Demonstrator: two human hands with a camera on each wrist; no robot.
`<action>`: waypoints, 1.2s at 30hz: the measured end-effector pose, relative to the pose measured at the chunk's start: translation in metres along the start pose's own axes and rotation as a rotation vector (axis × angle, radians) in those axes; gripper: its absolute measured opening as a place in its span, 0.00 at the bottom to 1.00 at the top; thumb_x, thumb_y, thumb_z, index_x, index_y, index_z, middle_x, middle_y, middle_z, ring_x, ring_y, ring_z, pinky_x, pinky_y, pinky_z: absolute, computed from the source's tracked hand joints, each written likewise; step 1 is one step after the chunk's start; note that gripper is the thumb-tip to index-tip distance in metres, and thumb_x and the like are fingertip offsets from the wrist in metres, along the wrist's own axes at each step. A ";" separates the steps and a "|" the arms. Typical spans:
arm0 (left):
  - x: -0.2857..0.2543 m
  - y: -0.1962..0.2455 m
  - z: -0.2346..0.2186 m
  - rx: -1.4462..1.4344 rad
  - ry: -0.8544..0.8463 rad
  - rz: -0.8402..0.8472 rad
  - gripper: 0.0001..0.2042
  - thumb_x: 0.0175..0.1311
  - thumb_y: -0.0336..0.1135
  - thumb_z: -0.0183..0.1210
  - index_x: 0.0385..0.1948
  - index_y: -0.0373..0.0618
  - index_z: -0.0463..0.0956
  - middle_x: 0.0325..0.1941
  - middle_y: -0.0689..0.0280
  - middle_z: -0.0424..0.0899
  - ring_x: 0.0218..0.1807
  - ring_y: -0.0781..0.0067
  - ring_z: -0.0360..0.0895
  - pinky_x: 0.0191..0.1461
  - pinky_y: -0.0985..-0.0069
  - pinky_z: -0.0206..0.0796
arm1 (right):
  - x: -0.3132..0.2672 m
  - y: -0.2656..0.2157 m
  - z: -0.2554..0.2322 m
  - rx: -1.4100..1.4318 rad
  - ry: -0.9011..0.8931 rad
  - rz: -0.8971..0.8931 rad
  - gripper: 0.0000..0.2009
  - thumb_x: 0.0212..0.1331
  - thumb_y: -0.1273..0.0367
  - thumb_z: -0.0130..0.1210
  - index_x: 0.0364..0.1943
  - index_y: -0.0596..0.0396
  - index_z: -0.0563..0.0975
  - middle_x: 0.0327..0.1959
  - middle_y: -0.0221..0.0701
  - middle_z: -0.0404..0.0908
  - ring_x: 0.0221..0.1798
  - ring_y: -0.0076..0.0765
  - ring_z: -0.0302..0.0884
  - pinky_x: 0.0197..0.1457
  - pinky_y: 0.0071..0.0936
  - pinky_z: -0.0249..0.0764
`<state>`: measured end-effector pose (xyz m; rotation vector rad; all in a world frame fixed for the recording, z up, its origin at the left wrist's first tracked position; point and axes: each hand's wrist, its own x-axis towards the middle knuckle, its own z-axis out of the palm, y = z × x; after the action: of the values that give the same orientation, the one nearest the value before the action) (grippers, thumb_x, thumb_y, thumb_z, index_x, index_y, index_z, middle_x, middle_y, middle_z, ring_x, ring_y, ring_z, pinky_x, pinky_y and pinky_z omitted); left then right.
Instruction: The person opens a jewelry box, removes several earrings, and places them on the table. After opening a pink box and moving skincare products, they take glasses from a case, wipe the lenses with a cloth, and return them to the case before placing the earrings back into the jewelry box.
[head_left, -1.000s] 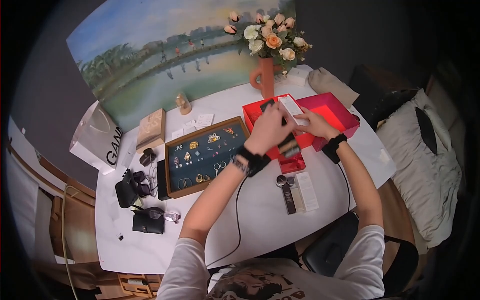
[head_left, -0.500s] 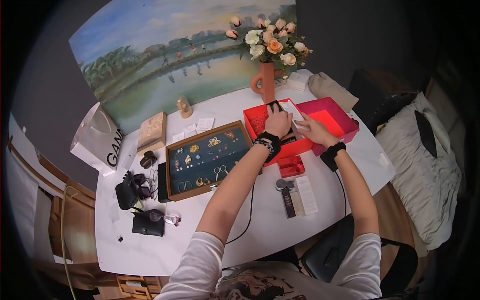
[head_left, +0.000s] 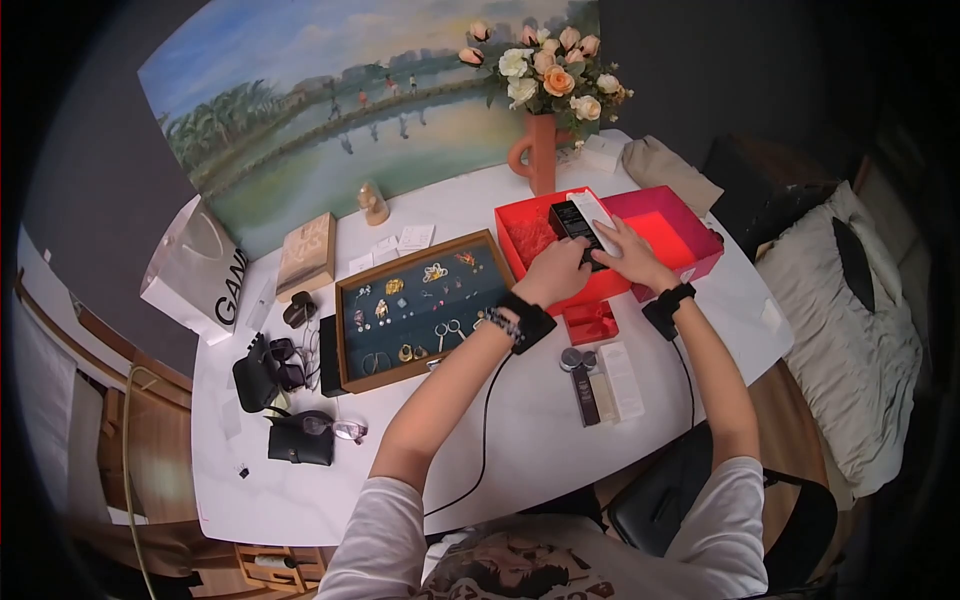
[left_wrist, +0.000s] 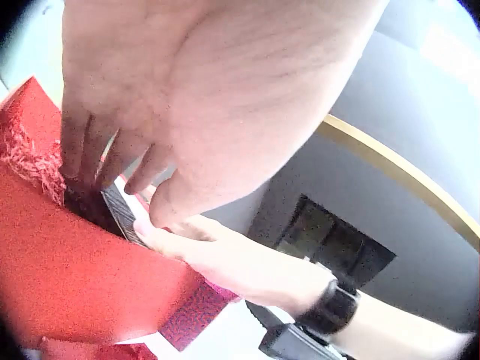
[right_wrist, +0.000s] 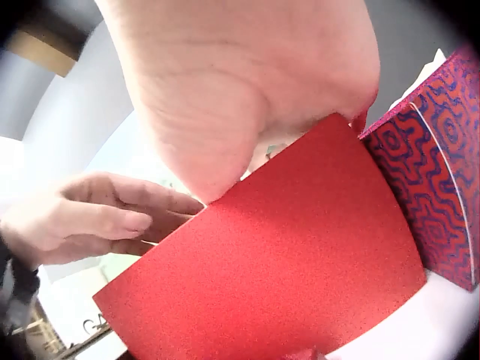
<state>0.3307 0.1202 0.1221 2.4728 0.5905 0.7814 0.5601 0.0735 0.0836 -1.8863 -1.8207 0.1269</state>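
The left hand (head_left: pixel 555 273) reaches over the near side of the open red box (head_left: pixel 520 222), its fingertips on a black box (head_left: pixel 568 220). Beside that black box is a slim white box (head_left: pixel 592 212), with the thumb and fingers of the right hand (head_left: pixel 636 260) at its near end. In the left wrist view, the fingers of the left hand (left_wrist: pixel 127 112) reach down to a dark item (left_wrist: pixel 94 210), and the right thumb lies against a pale edge. The red wall (right_wrist: pixel 277 255) hides the right fingertips in the right wrist view; the left hand (right_wrist: pixel 97 217) shows beyond it.
A magenta-edged box (head_left: pixel 690 235) adjoins on the right. Nearer the body are a small red box (head_left: pixel 590 322) and slim cosmetic boxes (head_left: pixel 620 380). A jewelry tray (head_left: pixel 420 310) lies left, with glasses (head_left: pixel 345 430) beyond it. A flower vase (head_left: pixel 542 150) stands behind.
The left hand came down into the red box, then shifted to the black box's near end, exposing more of it. The right hand and white box have lowered since the earliest frame.
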 end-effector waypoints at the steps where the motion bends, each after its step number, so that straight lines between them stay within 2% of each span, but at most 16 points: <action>1: -0.014 0.009 0.002 -0.002 -0.008 -0.006 0.18 0.65 0.35 0.61 0.53 0.32 0.79 0.46 0.41 0.86 0.50 0.40 0.84 0.56 0.54 0.76 | 0.001 0.001 -0.001 0.001 -0.033 0.003 0.35 0.64 0.43 0.60 0.73 0.40 0.73 0.83 0.50 0.52 0.84 0.61 0.49 0.82 0.57 0.50; 4: -0.056 0.052 0.002 -0.008 -0.007 0.015 0.21 0.62 0.42 0.67 0.50 0.35 0.80 0.45 0.45 0.85 0.51 0.44 0.83 0.56 0.55 0.76 | 0.000 -0.003 -0.003 -0.005 -0.054 0.021 0.35 0.63 0.43 0.61 0.72 0.40 0.74 0.83 0.50 0.52 0.84 0.60 0.49 0.83 0.57 0.46; 7: -0.103 0.072 0.020 0.118 -0.215 0.026 0.29 0.56 0.51 0.72 0.50 0.36 0.78 0.47 0.48 0.83 0.54 0.46 0.81 0.58 0.57 0.74 | -0.012 -0.021 -0.010 -0.036 -0.043 0.056 0.33 0.66 0.45 0.60 0.71 0.43 0.76 0.82 0.49 0.55 0.85 0.58 0.47 0.84 0.55 0.41; 9: -0.126 0.078 0.031 0.168 -0.298 0.014 0.41 0.48 0.58 0.75 0.57 0.32 0.74 0.56 0.46 0.80 0.60 0.44 0.77 0.64 0.57 0.70 | -0.026 -0.033 -0.015 -0.178 0.201 -0.118 0.26 0.68 0.51 0.60 0.65 0.50 0.80 0.74 0.48 0.70 0.80 0.55 0.59 0.81 0.51 0.51; 10: -0.137 0.079 0.036 0.166 -0.299 0.014 0.41 0.48 0.58 0.75 0.57 0.32 0.74 0.56 0.46 0.80 0.60 0.44 0.77 0.64 0.57 0.70 | -0.037 -0.044 -0.021 -0.179 0.200 -0.116 0.26 0.68 0.51 0.60 0.65 0.50 0.80 0.74 0.48 0.70 0.80 0.55 0.59 0.81 0.51 0.51; 12: -0.153 0.076 0.049 0.159 -0.199 0.049 0.49 0.43 0.60 0.77 0.61 0.27 0.70 0.60 0.45 0.78 0.62 0.44 0.75 0.69 0.58 0.66 | -0.069 -0.074 -0.041 0.069 0.227 -0.150 0.19 0.69 0.59 0.60 0.56 0.57 0.82 0.60 0.45 0.83 0.68 0.53 0.75 0.72 0.45 0.67; 14: -0.160 0.078 0.056 0.171 -0.170 0.055 0.52 0.40 0.60 0.78 0.62 0.25 0.69 0.61 0.45 0.76 0.64 0.44 0.72 0.71 0.59 0.63 | -0.109 -0.105 -0.052 0.284 0.091 0.027 0.14 0.68 0.64 0.60 0.50 0.59 0.83 0.51 0.43 0.86 0.57 0.52 0.83 0.60 0.41 0.77; 15: -0.160 0.078 0.060 0.189 -0.146 0.063 0.54 0.38 0.60 0.78 0.64 0.24 0.67 0.62 0.46 0.75 0.65 0.45 0.70 0.74 0.59 0.61 | -0.129 -0.103 -0.044 0.196 0.093 -0.018 0.14 0.69 0.64 0.59 0.53 0.58 0.82 0.53 0.44 0.85 0.56 0.52 0.83 0.57 0.42 0.79; 18: -0.163 0.078 0.071 0.160 -0.077 0.104 0.48 0.35 0.55 0.79 0.56 0.27 0.72 0.55 0.48 0.75 0.63 0.48 0.69 0.72 0.59 0.60 | -0.181 -0.112 -0.038 -0.043 0.012 -0.087 0.23 0.67 0.59 0.61 0.63 0.51 0.79 0.66 0.50 0.76 0.61 0.59 0.80 0.64 0.44 0.77; 22: -0.164 0.078 0.079 0.126 -0.027 0.162 0.38 0.33 0.50 0.78 0.46 0.33 0.75 0.47 0.52 0.73 0.56 0.51 0.70 0.65 0.59 0.61 | -0.215 -0.112 -0.032 -0.044 -0.078 0.064 0.25 0.66 0.56 0.62 0.65 0.50 0.79 0.68 0.52 0.74 0.62 0.61 0.80 0.62 0.45 0.78; 25: -0.164 0.077 0.080 0.137 0.000 0.159 0.34 0.34 0.49 0.77 0.42 0.36 0.75 0.47 0.53 0.73 0.55 0.52 0.70 0.62 0.60 0.61 | -0.221 -0.109 -0.031 -0.125 -0.105 0.124 0.26 0.65 0.55 0.63 0.65 0.49 0.79 0.65 0.53 0.77 0.58 0.59 0.82 0.59 0.47 0.80; 30: -0.172 0.078 0.077 0.149 -0.154 0.077 0.34 0.40 0.51 0.77 0.47 0.38 0.77 0.48 0.53 0.75 0.54 0.53 0.72 0.64 0.61 0.61 | -0.207 -0.118 -0.043 -0.147 -0.205 0.293 0.29 0.54 0.57 0.67 0.62 0.51 0.80 0.40 0.48 0.88 0.42 0.56 0.88 0.50 0.48 0.83; 31: -0.173 0.077 0.077 0.166 -0.213 0.063 0.34 0.40 0.51 0.77 0.47 0.39 0.77 0.48 0.53 0.76 0.53 0.53 0.74 0.64 0.61 0.61 | -0.203 -0.118 -0.046 -0.149 -0.205 0.291 0.29 0.54 0.57 0.67 0.62 0.51 0.80 0.40 0.48 0.88 0.42 0.56 0.88 0.50 0.48 0.83; 33: -0.175 0.074 0.081 0.176 -0.148 0.091 0.33 0.40 0.51 0.77 0.47 0.39 0.77 0.48 0.53 0.77 0.53 0.53 0.75 0.64 0.61 0.61 | -0.194 -0.115 -0.055 0.001 -0.013 0.326 0.32 0.50 0.60 0.67 0.62 0.54 0.79 0.34 0.47 0.88 0.36 0.56 0.88 0.44 0.44 0.84; 35: -0.176 0.075 0.084 0.180 -0.090 0.115 0.33 0.41 0.51 0.77 0.47 0.39 0.77 0.48 0.53 0.78 0.54 0.53 0.75 0.64 0.61 0.61 | -0.177 -0.125 -0.074 -0.005 0.016 0.313 0.31 0.52 0.62 0.67 0.64 0.57 0.77 0.39 0.50 0.88 0.36 0.52 0.89 0.40 0.40 0.84; 36: -0.175 0.075 0.084 0.194 -0.072 0.122 0.32 0.42 0.50 0.77 0.46 0.39 0.78 0.48 0.53 0.79 0.54 0.53 0.76 0.64 0.61 0.62 | -0.165 -0.134 -0.079 0.185 0.137 0.248 0.31 0.54 0.63 0.67 0.65 0.58 0.76 0.42 0.51 0.88 0.39 0.51 0.90 0.42 0.39 0.85</action>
<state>0.2714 -0.0568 0.0308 2.7241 0.5149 0.7070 0.4546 -0.1118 0.1623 -1.9300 -1.4303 0.2374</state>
